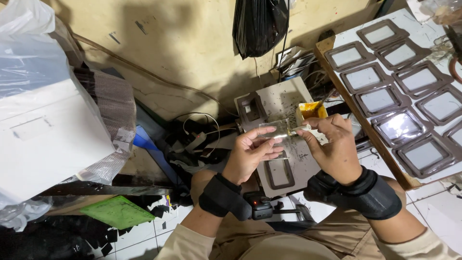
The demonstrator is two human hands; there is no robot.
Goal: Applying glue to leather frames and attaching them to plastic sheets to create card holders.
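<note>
My left hand (251,153) holds a clear plastic sheet (275,131) by its edge, fingers curled under it. My right hand (333,147) grips a small brush (299,128) whose tip touches the sheet's right side. Just beyond the hands sits a small container of yellow glue (312,110). Below the hands a dark brown rectangular frame (279,173) lies on a white board (281,103) resting on my lap. Both wrists wear black bands.
A wooden-edged board (365,125) at the right carries several brown frames with clear windows (380,98). A black plastic bag (259,24) hangs on the wall. White boxes (43,130) and plastic wrap stand at the left; a green sheet (118,212) and dark scraps lie on the tiled floor.
</note>
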